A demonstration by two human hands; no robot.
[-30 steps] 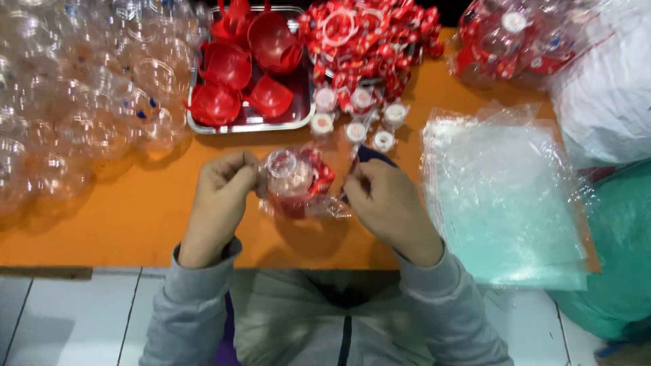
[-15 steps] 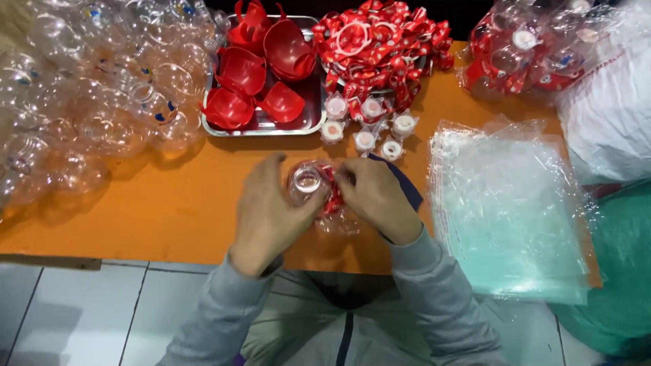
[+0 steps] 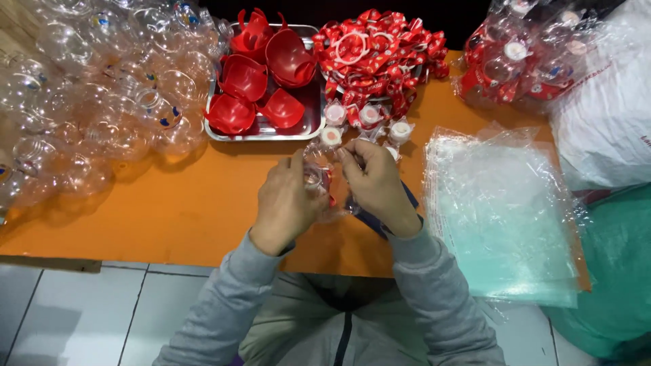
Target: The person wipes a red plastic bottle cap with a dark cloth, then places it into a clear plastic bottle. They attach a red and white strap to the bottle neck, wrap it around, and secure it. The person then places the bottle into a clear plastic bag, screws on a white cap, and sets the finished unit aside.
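My left hand and my right hand both grip a small clear plastic bag with a clear bottle and a red piece inside it, held just above the orange table. The fingers of both hands pinch the bag's upper edge. Most of the bottle is hidden behind my hands. Just beyond my fingers stand a few small white caps in clear wraps.
A metal tray of red cups sits behind the hands. Many clear plastic bottles lie at the left. Red straps are heaped at the back. A stack of clear bags lies at the right, with packed bottles behind it.
The bagged bottle stayed between my hands as they closed in around it. My fingers have shifted up to the bag's top edge.
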